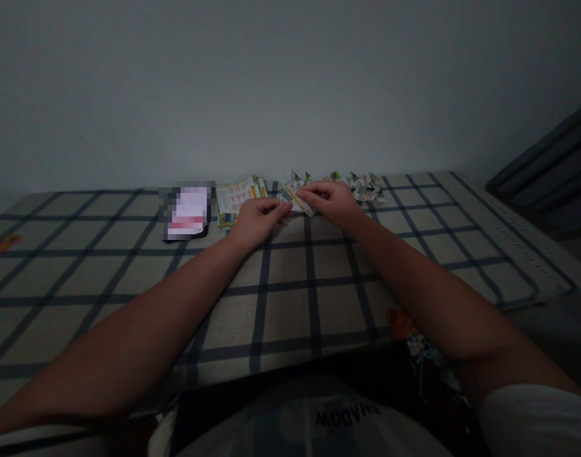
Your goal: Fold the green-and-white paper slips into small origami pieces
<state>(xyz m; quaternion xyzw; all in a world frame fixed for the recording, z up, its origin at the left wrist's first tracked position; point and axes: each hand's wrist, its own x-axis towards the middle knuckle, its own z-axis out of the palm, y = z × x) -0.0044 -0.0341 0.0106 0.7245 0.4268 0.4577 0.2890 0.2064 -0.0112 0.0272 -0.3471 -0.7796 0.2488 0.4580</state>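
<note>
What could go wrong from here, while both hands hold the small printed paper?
1. The light is dim, so the small printed paper between the left hand and right hand may be creased crookedly.
2. The pile of folded pieces lies just behind the right hand; a careless move could scatter it.

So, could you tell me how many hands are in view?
2: the left hand pinches the paper strip at its left end, the right hand at its right end.

phone (pixel 188 212) on checked cloth (pixel 290 298), leaflet stack (pixel 235 198) nxt to it
</note>
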